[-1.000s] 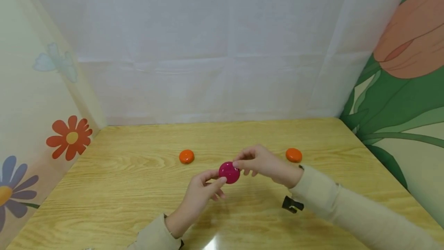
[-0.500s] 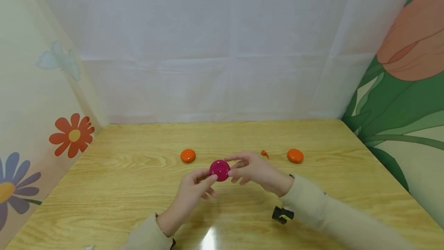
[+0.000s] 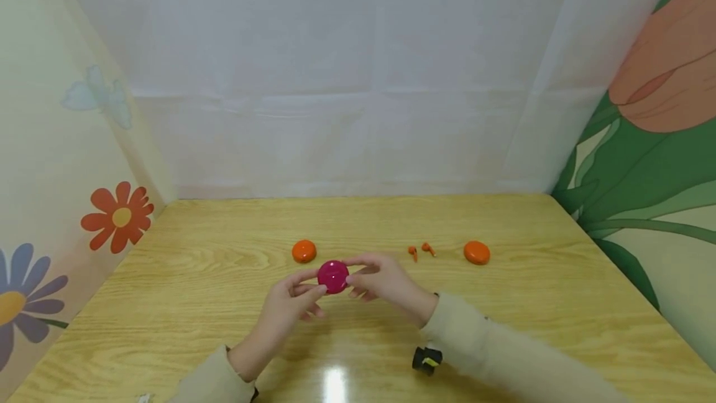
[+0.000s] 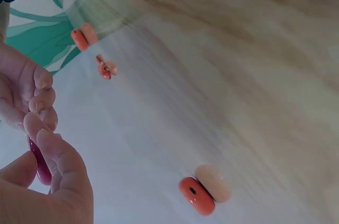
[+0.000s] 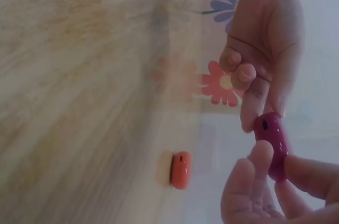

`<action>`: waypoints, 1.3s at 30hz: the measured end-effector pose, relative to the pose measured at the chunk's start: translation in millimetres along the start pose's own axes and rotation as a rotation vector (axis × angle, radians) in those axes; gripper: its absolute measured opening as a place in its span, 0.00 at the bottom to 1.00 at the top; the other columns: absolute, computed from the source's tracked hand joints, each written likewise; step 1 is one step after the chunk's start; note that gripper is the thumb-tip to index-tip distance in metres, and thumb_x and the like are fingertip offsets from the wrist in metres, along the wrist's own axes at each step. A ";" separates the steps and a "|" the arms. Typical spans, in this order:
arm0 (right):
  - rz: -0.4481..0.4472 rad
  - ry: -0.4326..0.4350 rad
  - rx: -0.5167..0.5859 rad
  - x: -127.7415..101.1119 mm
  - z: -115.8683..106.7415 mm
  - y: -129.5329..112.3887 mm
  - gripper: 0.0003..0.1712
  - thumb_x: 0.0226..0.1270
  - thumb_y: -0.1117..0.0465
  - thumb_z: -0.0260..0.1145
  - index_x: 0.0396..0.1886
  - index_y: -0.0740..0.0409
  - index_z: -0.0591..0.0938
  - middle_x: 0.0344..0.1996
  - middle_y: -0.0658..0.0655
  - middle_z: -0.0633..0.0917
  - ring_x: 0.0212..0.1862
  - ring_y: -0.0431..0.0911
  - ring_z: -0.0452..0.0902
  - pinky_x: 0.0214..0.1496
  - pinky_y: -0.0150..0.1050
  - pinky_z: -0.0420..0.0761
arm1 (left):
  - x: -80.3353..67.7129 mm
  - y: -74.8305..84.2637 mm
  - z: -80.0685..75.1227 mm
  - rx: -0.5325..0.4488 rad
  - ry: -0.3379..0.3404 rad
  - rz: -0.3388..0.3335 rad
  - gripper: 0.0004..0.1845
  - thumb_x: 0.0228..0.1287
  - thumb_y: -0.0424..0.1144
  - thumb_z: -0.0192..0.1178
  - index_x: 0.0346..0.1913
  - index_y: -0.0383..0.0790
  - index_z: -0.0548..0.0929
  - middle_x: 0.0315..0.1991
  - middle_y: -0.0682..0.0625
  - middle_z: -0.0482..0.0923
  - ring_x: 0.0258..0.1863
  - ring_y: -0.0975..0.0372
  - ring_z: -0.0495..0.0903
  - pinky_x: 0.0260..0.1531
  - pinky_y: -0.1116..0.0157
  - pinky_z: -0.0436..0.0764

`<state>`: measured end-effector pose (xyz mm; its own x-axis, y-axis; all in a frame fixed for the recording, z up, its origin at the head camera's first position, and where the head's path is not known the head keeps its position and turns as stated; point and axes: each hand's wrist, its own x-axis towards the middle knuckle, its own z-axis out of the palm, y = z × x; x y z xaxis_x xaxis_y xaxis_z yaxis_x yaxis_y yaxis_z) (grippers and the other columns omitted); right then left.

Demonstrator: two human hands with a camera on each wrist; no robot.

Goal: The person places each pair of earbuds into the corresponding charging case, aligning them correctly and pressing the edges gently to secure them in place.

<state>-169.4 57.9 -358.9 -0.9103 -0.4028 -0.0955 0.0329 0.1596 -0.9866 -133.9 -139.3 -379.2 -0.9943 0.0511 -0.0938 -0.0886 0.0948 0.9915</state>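
Bare tabletop (image 3: 224,328) lies open left and near of both hands. Obstacles behind them: left orange case (image 3: 304,251), two small orange earbuds (image 3: 419,250) (lying close together), right orange case (image 3: 477,252). Wide gaps between these.

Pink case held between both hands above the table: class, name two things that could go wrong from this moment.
1. The pink case is glossy and held only by the fingertips of the left hand and right hand, above the table; it might slip and drop.
2. Two small orange earbuds lie loose just beyond the right hand, so a sleeve or wrist could knock them away, perhaps toward the orange case.
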 end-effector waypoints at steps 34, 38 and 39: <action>0.088 0.091 0.180 34.3 61.5 16.0 0.20 0.62 0.75 0.64 0.55 0.68 0.79 0.31 0.61 0.87 0.25 0.40 0.79 0.30 0.34 0.81 | 12.4 -11.7 -53.0 0.143 0.001 -0.130 0.24 0.68 0.34 0.59 0.63 0.27 0.72 0.38 0.38 0.85 0.22 0.57 0.84 0.26 0.63 0.79; 0.100 0.108 0.190 37.4 65.5 17.9 0.20 0.62 0.75 0.64 0.54 0.68 0.80 0.30 0.61 0.87 0.24 0.41 0.79 0.29 0.33 0.80 | 16.2 -14.0 -55.6 0.144 -0.008 -0.147 0.24 0.68 0.34 0.59 0.63 0.26 0.72 0.36 0.39 0.86 0.21 0.58 0.83 0.24 0.64 0.79; 0.104 0.109 0.192 38.3 66.3 18.3 0.19 0.62 0.75 0.64 0.54 0.68 0.80 0.30 0.61 0.87 0.24 0.41 0.79 0.28 0.32 0.80 | 17.1 -14.5 -56.7 0.147 -0.017 -0.148 0.24 0.68 0.34 0.59 0.64 0.26 0.71 0.35 0.39 0.86 0.21 0.58 0.84 0.24 0.64 0.79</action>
<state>-176.3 -14.4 -389.4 -0.9367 -0.2918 -0.1936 0.1973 0.0170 -0.9802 -153.0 -196.1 -390.1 -0.9697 0.0426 -0.2406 -0.2232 0.2465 0.9431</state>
